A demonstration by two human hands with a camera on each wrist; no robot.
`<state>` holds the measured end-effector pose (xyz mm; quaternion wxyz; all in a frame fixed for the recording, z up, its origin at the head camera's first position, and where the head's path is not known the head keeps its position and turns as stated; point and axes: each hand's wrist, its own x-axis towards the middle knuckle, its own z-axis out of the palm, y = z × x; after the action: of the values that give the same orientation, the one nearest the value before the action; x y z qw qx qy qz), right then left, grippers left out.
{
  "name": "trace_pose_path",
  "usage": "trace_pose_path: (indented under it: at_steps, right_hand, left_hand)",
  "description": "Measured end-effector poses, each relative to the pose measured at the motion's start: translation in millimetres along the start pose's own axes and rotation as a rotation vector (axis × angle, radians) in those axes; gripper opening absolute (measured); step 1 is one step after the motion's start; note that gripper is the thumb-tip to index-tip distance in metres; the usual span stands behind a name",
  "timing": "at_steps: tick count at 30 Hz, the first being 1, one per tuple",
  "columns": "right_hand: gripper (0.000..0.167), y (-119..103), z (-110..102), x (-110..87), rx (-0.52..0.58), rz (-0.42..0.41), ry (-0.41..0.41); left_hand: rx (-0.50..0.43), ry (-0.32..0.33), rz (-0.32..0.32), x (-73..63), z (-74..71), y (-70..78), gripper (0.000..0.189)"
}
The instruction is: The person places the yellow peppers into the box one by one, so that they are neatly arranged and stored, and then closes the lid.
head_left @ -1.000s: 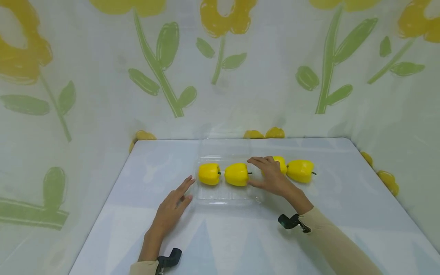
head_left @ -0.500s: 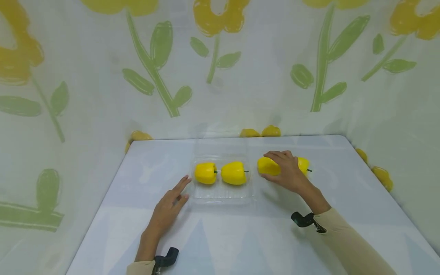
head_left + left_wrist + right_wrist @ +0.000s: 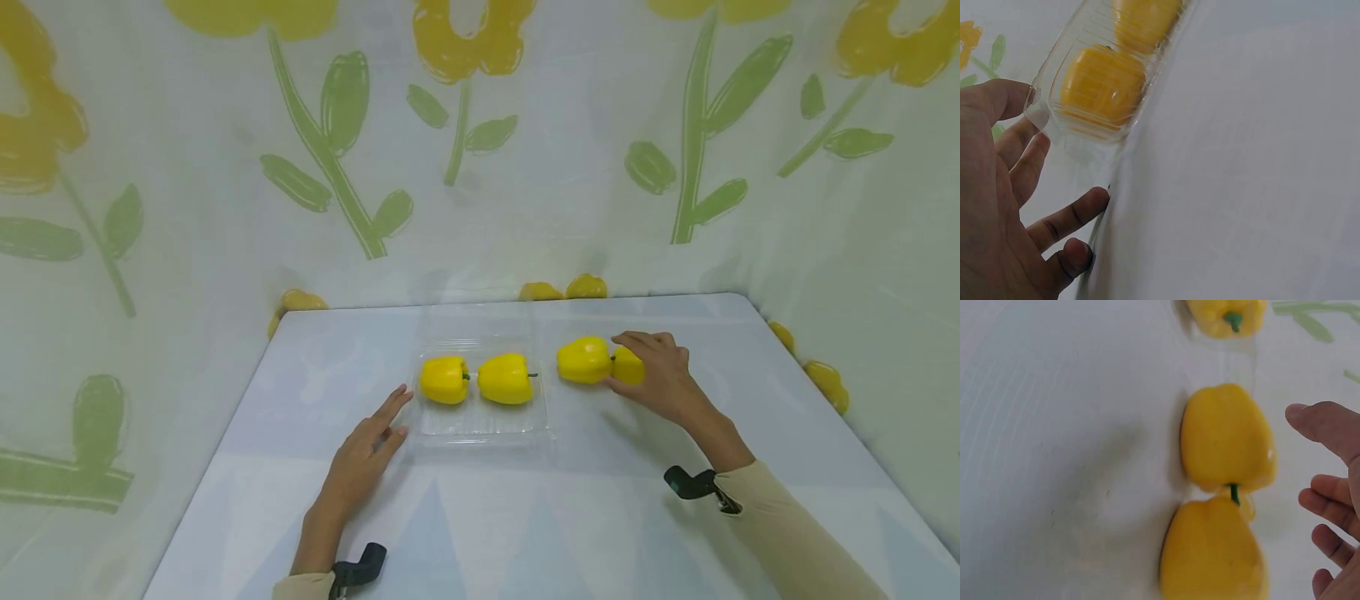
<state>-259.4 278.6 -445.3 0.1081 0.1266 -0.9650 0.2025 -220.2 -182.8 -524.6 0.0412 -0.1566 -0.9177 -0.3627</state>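
Two yellow bell peppers, one on the left (image 3: 444, 380) and one on the right (image 3: 506, 379), lie in a clear plastic container (image 3: 480, 423) with its lid folded back. My left hand (image 3: 358, 467) rests at the container's left side, fingers extended; in the left wrist view fingertips overlap its clear corner (image 3: 1037, 112). Right of the container, two more bell peppers lie end to end, a nearer one (image 3: 584, 360) and a farther one (image 3: 628, 367). Over the farther pepper is my right hand (image 3: 663, 387), thumb and fingers spread, partly hiding it. In the right wrist view this hand (image 3: 1338, 487) grips nothing.
The white table (image 3: 480, 517) has pale blue patterns and a back edge against a flower-printed curtain (image 3: 555, 183). Black wrist mounts stick out from the left cuff (image 3: 360, 567) and the right cuff (image 3: 690, 483).
My right hand has moved right, from beside the container's right pepper, across the first loose pepper, to the farther one. The left hand has stayed by the container. The head view has shifted slightly.
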Motion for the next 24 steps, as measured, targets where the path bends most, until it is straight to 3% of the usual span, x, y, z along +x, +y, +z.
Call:
trace_pose_path:
  at_steps: [11,24]
  right_hand:
    - [0.068,25.5,-10.7,-8.3,-0.012,0.063,-0.002]
    - [0.082,46.8,-9.2,-12.4,-0.05,0.163,-0.081]
  left_hand:
    - [-0.001,0.008,-0.007,0.8,2.4,-2.7,0.052]
    - [-0.006,-0.003,-0.005,0.7,1.1,-1.0,0.052]
